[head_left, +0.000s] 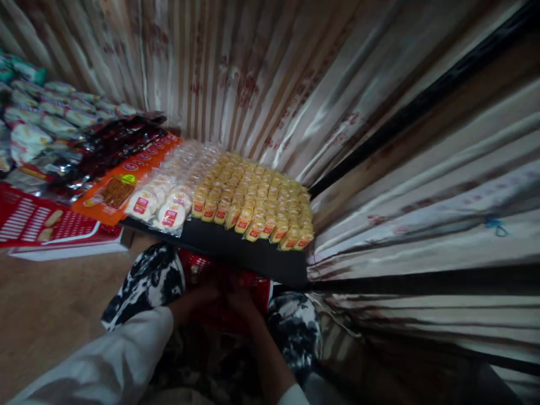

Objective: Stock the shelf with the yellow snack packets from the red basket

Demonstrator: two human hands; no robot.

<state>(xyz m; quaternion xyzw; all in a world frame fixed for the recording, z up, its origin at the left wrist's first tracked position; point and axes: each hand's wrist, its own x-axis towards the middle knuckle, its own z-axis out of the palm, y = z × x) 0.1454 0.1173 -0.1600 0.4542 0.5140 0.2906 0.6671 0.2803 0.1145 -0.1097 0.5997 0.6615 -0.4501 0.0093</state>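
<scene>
Between my knees is a red plastic basket [260, 289], partly under the edge of a black shelf [236, 247]. My left hand [206, 293] and my right hand [239, 299] both reach down into it, close together. Deep shadow hides their fingers and anything they may hold. Just above, on the shelf, stand rows of small yellow wrapped cakes [253, 205]. Left of them are two rows of round white crackers [172, 211] in clear wrappers with red labels.
Further left lie an orange snack packet [126, 177], dark shiny packets [109, 146] and several white packets [54, 115]. Another red basket [80, 228] sits at the left over a white box [76, 247]. Striped sheeting [253, 73] hangs behind, crossed by a black pole [405, 112].
</scene>
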